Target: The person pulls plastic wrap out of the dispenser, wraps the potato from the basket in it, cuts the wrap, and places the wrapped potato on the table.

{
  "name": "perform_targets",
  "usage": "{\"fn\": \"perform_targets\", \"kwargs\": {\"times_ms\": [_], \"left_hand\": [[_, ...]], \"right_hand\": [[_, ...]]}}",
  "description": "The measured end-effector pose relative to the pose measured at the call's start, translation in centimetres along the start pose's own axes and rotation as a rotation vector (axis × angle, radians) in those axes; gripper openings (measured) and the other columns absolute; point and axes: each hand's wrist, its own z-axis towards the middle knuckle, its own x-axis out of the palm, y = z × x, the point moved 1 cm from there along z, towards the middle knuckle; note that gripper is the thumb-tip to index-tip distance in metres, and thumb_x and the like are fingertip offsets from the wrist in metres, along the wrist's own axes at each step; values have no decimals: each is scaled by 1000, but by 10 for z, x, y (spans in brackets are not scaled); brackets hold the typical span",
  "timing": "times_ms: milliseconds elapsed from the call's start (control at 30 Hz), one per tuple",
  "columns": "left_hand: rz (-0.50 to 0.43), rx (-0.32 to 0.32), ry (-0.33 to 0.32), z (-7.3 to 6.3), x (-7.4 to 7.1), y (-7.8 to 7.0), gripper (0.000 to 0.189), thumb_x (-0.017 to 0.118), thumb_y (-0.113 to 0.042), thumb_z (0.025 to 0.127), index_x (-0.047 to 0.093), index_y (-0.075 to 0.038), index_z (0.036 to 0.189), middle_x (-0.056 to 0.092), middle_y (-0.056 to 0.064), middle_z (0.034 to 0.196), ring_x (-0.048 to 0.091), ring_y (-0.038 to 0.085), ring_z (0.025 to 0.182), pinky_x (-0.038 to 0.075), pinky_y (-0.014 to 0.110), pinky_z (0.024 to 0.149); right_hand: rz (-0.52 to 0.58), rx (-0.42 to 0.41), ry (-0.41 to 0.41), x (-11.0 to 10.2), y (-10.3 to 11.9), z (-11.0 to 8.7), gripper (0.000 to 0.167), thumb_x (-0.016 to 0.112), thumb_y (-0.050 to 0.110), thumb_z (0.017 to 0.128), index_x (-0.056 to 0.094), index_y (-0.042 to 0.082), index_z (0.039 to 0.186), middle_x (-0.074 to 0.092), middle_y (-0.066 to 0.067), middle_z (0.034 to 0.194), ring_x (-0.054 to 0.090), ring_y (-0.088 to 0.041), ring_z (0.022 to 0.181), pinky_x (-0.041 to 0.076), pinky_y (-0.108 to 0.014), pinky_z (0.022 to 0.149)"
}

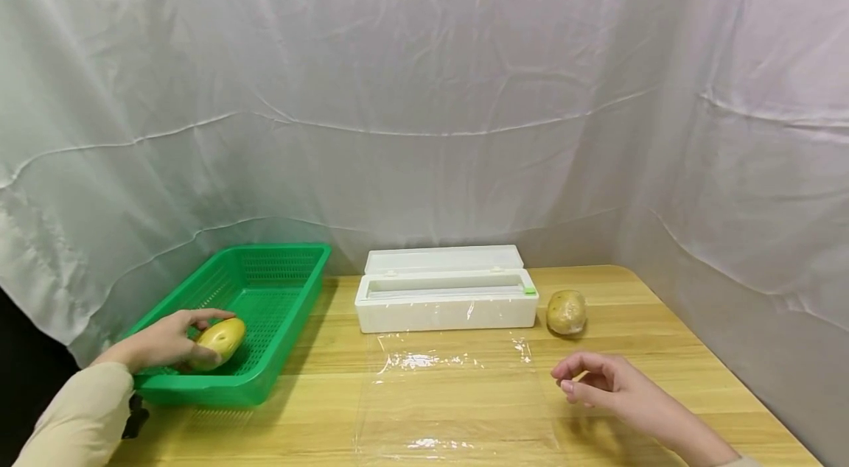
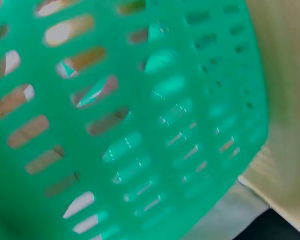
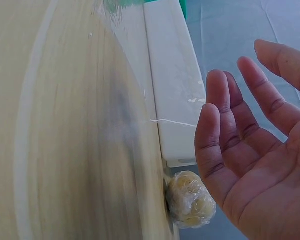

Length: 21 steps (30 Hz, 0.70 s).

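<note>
In the head view my left hand grips a yellow potato inside the near end of a green plastic basket. The left wrist view shows mostly the basket's slotted wall, which hides the hand. My right hand hovers at the right, fingers loosely bent and holding nothing; the right wrist view shows its bare palm. Beside it, a sheet of clear plastic wrap lies over the table, running out from a white wrap dispenser box with its lid up.
A potato wrapped in film rests on the wooden table just right of the dispenser. A green slide cutter sits at the box's right end. Grey cloth hangs behind and along the sides.
</note>
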Motion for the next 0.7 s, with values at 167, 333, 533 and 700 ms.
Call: {"fn": "perform_targets", "kwargs": {"times_ms": [167,333,533,700], "left_hand": [[-24,48,-61,-1,2,-8,87,86,-16,90,40,0,162,54,24,122,63,25,81,61,41,63],[-33,110,-117,-5,5,-21,88,85,-17,91,38,-3,165,53,30,135,68,24,82,61,38,64],[4,150,-190,-7,10,-41,86,86,-24,92,42,-13,165,50,30,144,71,20,87,60,34,65],[56,172,-246,-11,13,-63,85,87,-33,91,45,-24,164,50,26,149,70,24,102,57,33,67]], "right_hand": [[0,-8,-1,1,0,0,25,61,8,108,65,-8,127,74,0,119,72,-8,97,63,-30,80],[-8,-25,-1,2,0,0,24,61,8,108,65,-7,126,74,1,118,73,-9,96,62,-30,79],[-6,-36,5,2,-1,0,23,61,7,108,65,-7,125,74,1,118,73,-10,96,62,-29,79],[3,-39,11,2,0,1,23,60,6,108,65,-8,125,74,2,118,73,-9,96,62,-30,80]]}}
